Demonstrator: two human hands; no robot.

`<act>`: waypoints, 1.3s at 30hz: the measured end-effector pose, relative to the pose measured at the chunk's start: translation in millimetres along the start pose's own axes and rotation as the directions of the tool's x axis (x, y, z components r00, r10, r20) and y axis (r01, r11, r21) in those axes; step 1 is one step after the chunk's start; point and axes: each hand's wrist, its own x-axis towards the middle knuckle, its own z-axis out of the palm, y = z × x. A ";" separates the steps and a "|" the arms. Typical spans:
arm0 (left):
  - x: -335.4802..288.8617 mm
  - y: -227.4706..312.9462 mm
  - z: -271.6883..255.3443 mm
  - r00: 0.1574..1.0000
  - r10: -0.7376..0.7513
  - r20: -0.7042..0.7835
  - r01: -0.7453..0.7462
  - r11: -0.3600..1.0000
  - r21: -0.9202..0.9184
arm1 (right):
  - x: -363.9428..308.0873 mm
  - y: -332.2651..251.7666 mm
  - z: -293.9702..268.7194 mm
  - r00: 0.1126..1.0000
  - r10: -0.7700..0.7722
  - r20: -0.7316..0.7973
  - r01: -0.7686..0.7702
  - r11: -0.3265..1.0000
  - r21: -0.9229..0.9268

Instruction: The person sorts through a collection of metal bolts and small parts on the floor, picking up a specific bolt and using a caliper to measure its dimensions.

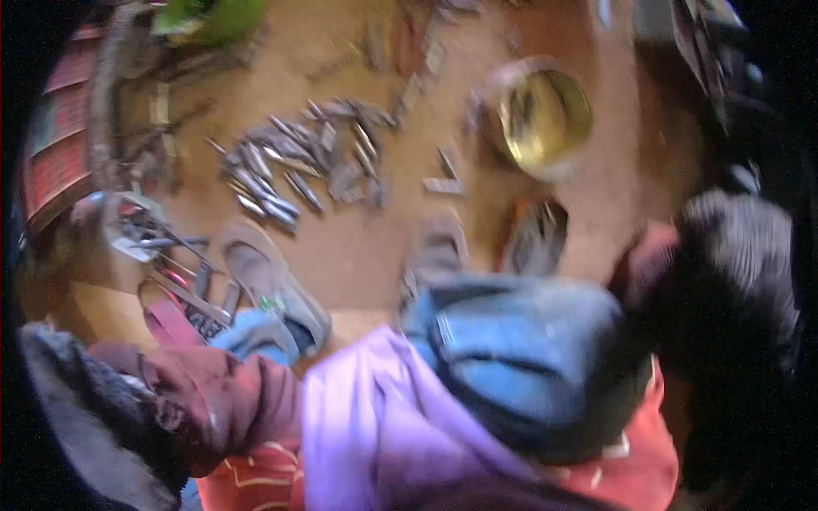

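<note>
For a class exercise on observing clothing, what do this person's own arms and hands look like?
What seems to be the left sleeve is dark grey; the likely right sleeve is also dark grey, with fine ribbing. Blur and shadow keep the hands from being made out clearly.

I'm facing a brown floor that is carrying a loose heap of slim metallic pieces. Two small pieces are lying apart, right of it. Farther right, a round gold-lined container is sitting. Nearer me, my left shoe and right shoe are resting there; blurred clutter is lying leftward.
</note>
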 end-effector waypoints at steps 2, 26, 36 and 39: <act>0.0 11.6 -14.8 0.990 0.056 -0.128 -0.029 0.979 0.204 | 4.8 -26.5 -26.8 0.986 -0.165 -0.027 0.166 0.985 0.051; -194.0 -158.1 -82.2 -0.031 -0.822 -0.569 0.953 -0.196 0.232 | 46.3 144.6 59.8 0.881 0.473 0.029 -0.451 0.817 0.361; -226.0 -155.9 -67.7 0.247 -0.677 -0.693 0.882 -0.139 0.450 | 81.7 125.9 64.3 0.981 0.103 0.162 -0.076 0.983 -0.166; -216.9 -151.7 -48.7 0.215 -0.669 -0.711 0.941 -0.053 0.334 | 91.7 112.1 64.8 0.989 0.021 0.146 0.027 0.948 -0.317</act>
